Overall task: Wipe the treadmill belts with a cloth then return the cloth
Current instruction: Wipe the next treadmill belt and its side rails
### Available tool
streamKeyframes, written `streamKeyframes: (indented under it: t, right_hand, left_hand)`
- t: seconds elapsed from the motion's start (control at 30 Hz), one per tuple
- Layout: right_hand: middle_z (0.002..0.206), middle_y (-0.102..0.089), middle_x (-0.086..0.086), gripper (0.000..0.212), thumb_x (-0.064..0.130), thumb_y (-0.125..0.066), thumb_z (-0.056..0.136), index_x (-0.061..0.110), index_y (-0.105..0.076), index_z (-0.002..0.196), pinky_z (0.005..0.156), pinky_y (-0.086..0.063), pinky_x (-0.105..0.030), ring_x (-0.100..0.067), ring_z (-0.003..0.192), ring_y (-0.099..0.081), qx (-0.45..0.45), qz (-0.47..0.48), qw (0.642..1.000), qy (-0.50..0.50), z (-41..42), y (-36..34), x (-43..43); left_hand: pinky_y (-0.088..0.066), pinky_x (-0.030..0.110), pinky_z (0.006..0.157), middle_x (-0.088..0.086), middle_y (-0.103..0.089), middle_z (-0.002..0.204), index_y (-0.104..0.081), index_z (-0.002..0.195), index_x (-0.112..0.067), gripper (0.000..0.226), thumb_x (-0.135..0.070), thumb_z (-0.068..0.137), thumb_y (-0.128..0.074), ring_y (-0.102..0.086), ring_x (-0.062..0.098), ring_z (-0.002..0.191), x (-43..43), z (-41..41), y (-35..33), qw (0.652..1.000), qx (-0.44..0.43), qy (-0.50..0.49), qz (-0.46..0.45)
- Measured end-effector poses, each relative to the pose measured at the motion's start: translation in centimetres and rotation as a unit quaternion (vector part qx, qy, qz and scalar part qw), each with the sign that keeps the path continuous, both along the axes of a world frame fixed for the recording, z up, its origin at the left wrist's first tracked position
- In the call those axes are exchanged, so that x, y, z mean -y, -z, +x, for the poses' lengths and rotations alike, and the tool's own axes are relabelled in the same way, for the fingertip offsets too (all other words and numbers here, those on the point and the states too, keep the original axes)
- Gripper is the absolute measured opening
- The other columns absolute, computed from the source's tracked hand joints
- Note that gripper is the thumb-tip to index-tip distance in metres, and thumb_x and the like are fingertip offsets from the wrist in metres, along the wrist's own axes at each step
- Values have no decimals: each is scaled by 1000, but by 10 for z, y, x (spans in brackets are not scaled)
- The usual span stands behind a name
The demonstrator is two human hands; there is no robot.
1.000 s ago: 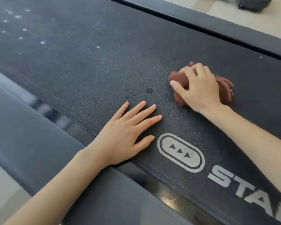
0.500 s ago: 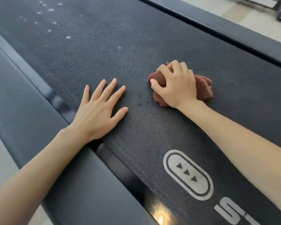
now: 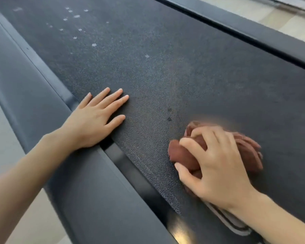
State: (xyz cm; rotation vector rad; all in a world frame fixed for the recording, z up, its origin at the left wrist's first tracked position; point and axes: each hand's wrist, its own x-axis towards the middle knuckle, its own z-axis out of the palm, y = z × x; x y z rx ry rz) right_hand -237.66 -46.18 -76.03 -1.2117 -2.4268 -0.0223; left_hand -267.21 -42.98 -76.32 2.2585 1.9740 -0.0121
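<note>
at the lower right of the frame the right hand (image 3: 217, 166) is gripping the bunched brown cloth (image 3: 183, 155) and pressing it onto the treadmill belt (image 3: 165, 76), likely to scrub. the left hand (image 3: 93, 120) is lying flat, fingers straight, at the belt's left edge, probably bracing. white specks (image 3: 94, 44) at the upper left and dark spots (image 3: 169, 118) just above the cloth are showing on the belt.

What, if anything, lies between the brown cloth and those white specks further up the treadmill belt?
Nothing visible blocks it. The right hand grips the cloth on the treadmill belt, and only bare belt with two dark spots lies before the white specks. The left hand rests flat at the belt's left edge, beside that stretch.
</note>
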Motion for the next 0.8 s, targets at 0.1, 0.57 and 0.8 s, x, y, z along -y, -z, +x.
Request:
streamKeyframes:
  t: [0.1, 0.57, 0.8]
  right_hand:
    - [94, -57, -6, 35, 48, -56, 73, 21, -65, 93, 81, -36, -43, -33, 91, -51, -4, -1, 1000, -11, -11, 1, 4]
    - [120, -49, -10, 47, 56, -45, 85, 21, -53, 116, 91, -32, -42, -30, 114, -41, 42, -15, 995, 90, -120, 1, -130]
    - [102, -58, -6, 41, 49, -55, 77, 19, -66, 101, 81, -36, -42, -32, 95, -50, -2, -4, 998, -60, -29, -2, 20]
  left_hand:
    - [0, 44, 117, -20, 2, 155, -4, 147, -41, 69, -63, 81, -5, 5, 10, 144, 2, 8, 0, 1000, 6, -5, 6]
    - [-7, 36, 117, -10, -14, 156, -22, 147, -34, 53, -47, 96, -32, -8, 11, 144, 26, -4, -2, 997, 23, -58, 54]
    - [2, 33, 117, -8, -13, 157, -20, 147, -34, 61, -55, 90, -22, -7, 11, 144, 48, -7, -3, 997, 8, -57, 55]
